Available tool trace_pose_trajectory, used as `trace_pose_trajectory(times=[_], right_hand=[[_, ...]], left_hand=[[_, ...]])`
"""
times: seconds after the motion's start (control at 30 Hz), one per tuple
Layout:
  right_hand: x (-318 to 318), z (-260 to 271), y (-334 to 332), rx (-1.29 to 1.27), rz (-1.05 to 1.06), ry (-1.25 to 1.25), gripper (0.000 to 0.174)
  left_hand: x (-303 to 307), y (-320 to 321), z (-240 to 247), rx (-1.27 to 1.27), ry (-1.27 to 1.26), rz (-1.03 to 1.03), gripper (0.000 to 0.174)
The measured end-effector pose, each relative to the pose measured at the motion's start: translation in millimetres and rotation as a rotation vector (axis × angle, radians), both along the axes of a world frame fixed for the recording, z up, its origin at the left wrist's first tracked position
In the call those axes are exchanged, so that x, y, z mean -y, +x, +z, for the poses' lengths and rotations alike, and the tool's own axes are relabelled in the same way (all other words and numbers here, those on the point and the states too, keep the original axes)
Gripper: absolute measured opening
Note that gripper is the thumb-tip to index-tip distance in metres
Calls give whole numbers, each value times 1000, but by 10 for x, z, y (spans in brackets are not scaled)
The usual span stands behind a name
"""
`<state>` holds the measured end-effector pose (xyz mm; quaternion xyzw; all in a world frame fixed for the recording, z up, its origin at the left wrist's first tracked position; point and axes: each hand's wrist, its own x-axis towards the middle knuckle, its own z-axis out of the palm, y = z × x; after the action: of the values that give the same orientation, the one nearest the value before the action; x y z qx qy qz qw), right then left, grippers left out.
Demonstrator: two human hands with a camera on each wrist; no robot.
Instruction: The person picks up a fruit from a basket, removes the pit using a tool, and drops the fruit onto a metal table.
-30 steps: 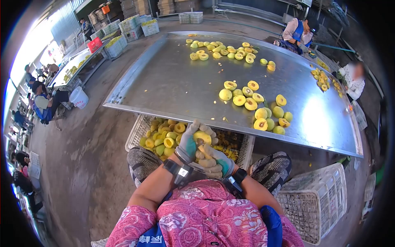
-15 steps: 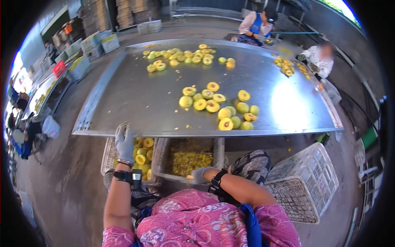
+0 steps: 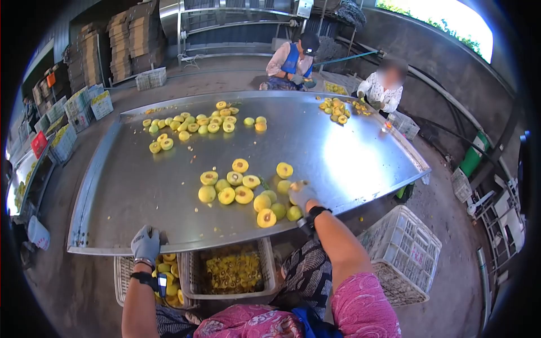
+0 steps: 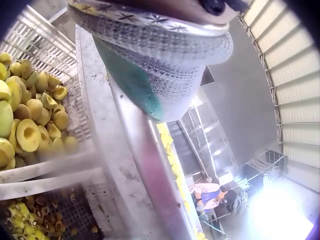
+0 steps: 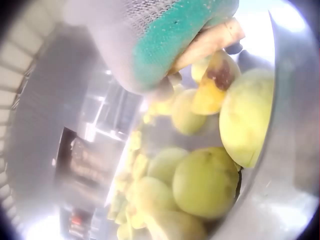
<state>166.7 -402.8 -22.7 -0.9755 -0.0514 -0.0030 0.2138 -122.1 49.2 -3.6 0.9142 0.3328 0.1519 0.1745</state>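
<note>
My gloved right hand (image 3: pixel 302 195) reaches over the metal table (image 3: pixel 141 208) to a near cluster of yellow-green stone fruit (image 3: pixel 243 195) that look like peaches, several cut in half with brown centres. In the right wrist view a wooden handle (image 5: pixel 207 44) lies under the curled palm; its far end is hidden. The fingertips are at a halved fruit (image 5: pixel 215 82), but I cannot tell whether they grip it. My gloved left hand (image 3: pixel 146 244) rests on the table's near edge, fingers over the top, holding nothing visible.
Under the near edge stand a crate (image 3: pixel 119 276) of pitted halves and a crate (image 3: pixel 269 250) with pits and scraps. Another crate (image 3: pixel 403 253) lies to the right. More fruit (image 3: pixel 194 124) is at the back. Two people (image 3: pixel 290 63) sit beyond the table.
Both hands were together at a fruit over the crates, then parted. The left has come to the table edge; the right has moved forward to the near cluster. The head view has turned right.
</note>
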Motion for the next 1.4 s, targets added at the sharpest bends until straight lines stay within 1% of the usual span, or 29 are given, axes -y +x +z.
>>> trace_pose_trajectory(times=[0.03,0.1,0.17,0.2,0.27,0.3,0.33,0.37,0.43,0.53,0.6,0.67,0.77,0.87,0.93,1.0,1.07,1.1,1.17,1.23,1.27,1.3,1.33,1.37,1.4], right_hand=[[-96,-147,22,16,-27,-44,51],[-414,45,-236,-24,42,-100,52],[-743,102,-408,-75,104,-100,48],[-879,42,-408,-180,177,-16,48],[-1173,81,-550,-128,262,44,52],[-1307,198,-675,-172,300,61,54],[-1380,265,-768,-160,371,58,55],[-1416,277,-721,-213,501,131,53],[-1401,456,-726,-112,513,226,46],[-1151,719,-403,168,388,237,40],[-902,579,23,287,223,187,37],[-672,587,292,150,14,157,41],[-541,248,676,-97,-163,147,49],[-743,-9,717,-165,-91,151,58],[-977,-8,556,-208,-92,151,64],[-1075,352,181,-225,82,138,72],[-1133,396,30,-240,211,135,76],[-1152,414,-52,-247,275,133,77],[-1205,450,-238,-193,270,178,79],[-1182,565,-501,-148,291,248,80],[-1177,677,-694,-132,315,298,80],[-1161,724,-838,-113,338,348,80],[-1162,659,-973,-71,431,451,85],[-1194,631,-1146,-119,484,521,85],[-1242,654,-1356,-168,536,587,84]], left_hand=[[0,5,20,-11,-7,-1,30],[14,19,19,20,-10,1,29],[59,-5,32,46,-4,-3,29],[40,-25,-8,34,12,-19,29],[-49,-7,-94,26,44,-51,29],[-61,-17,-84,21,36,-44,29],[-43,-38,-60,21,24,-45,29],[-16,-31,-40,23,11,-57,29],[-3,-18,-23,30,10,-71,28],[42,-2,29,33,3,-77,25],[56,15,31,52,-2,-76,24],[46,17,18,79,-14,-75,23],[21,31,5,61,-33,-76,24],[-20,36,-55,61,-16,-61,24],[23,29,23,36,-40,-53,24],[77,27,64,40,-49,-54,23],[29,12,2,65,-37,-53,24],[-10,1,-61,130,-66,-63,26],[-124,-28,-275,257,-125,-81,33],[-242,38,-593,523,-344,-118,38],[-267,42,-662,654,-454,-139,40],[-88,29,-524,675,-551,-193,40],[169,14,-430,692,-649,-246,39],[478,-7,-280,707,-749,-297,38],[770,-22,-153,716,-956,-356,38]])
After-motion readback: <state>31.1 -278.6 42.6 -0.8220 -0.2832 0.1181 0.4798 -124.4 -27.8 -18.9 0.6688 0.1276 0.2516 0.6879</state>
